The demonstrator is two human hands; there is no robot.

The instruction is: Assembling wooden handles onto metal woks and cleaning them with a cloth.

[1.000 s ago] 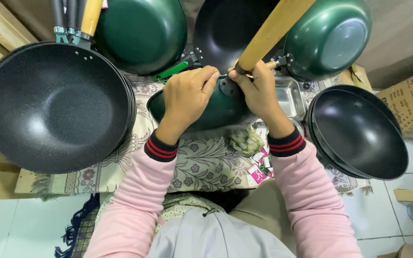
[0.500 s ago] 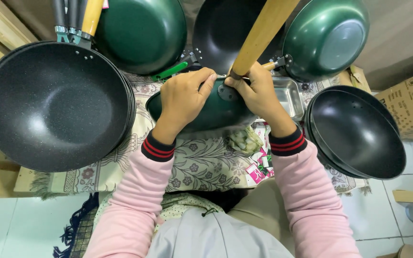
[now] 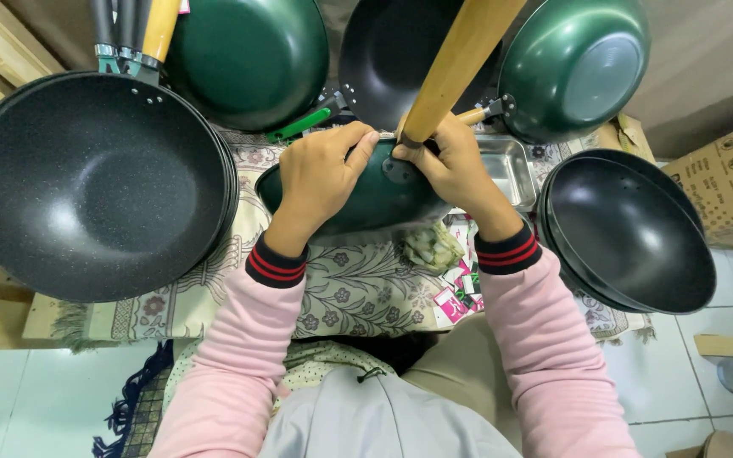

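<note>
Gripping the green wok [image 3: 366,199] from both sides, the left hand [image 3: 324,174] is curling its fingers [image 3: 358,144] over the far rim, while the right hand [image 3: 451,165] is wrapping around the base of the wooden handle [image 3: 460,64], where it meets the pan. The wok is lying upside down on the patterned cloth [image 3: 358,288] covering the desk, directly under both hands. Compared with a moment earlier, the handle is standing slightly steeper and the hands are sitting almost unchanged. Stacked black woks [image 3: 95,182] are crowding the left edge and another black stack [image 3: 629,229] the right, with green pans [image 3: 248,59] close behind; open cloth is lying toward the person.
</note>
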